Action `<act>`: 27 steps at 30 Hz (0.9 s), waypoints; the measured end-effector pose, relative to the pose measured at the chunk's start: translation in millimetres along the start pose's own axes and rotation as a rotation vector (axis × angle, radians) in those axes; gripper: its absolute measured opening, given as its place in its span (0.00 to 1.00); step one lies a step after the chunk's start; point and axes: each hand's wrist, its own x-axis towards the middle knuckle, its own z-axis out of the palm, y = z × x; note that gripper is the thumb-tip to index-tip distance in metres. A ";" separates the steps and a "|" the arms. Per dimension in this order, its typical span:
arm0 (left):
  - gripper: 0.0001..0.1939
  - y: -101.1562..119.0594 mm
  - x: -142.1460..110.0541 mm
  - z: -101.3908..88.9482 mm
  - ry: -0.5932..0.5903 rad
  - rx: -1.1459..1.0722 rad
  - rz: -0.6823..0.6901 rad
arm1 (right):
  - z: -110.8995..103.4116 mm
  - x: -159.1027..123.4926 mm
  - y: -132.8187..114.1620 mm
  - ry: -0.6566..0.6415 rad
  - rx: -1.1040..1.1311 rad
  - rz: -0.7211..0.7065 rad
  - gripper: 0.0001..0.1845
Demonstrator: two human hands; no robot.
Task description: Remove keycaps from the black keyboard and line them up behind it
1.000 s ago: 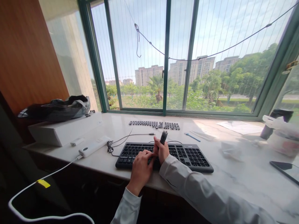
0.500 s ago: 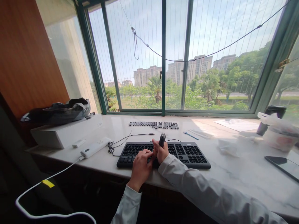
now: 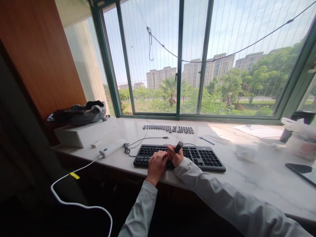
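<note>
Over black keyboard [image 3: 197,157]: right hand [image 3: 174,155] clenched round small dark tool [image 3: 178,146], left hand [image 3: 156,164] curled on keys, grasp indiscernible; loose keycaps [image 3: 168,128] rowed behind.

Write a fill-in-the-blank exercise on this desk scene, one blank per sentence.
1. The right hand holds a small dark tool above the black ____.
2. The left hand rests on the keyboard, to the ____ of the right hand.
3. Loose keycaps lie in rows between the keyboard and the ____.
4. The white cable plugs into a white ____ bar.

Missing words: keyboard; left; window; power
</note>
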 end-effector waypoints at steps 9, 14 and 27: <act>0.08 2.1 -1.0 -3.9 0.037 -0.195 -0.064 | -42.2 9.7 -48.4 -0.352 -0.821 -0.297 0.25; 0.09 1.2 -1.3 -5.3 0.077 -0.299 -0.049 | -84.7 21.2 -42.1 -0.557 -1.216 -0.560 0.17; 0.10 13.3 -4.2 -9.2 0.121 -0.259 0.032 | -100.0 11.2 -18.8 -0.528 -1.153 -0.622 0.11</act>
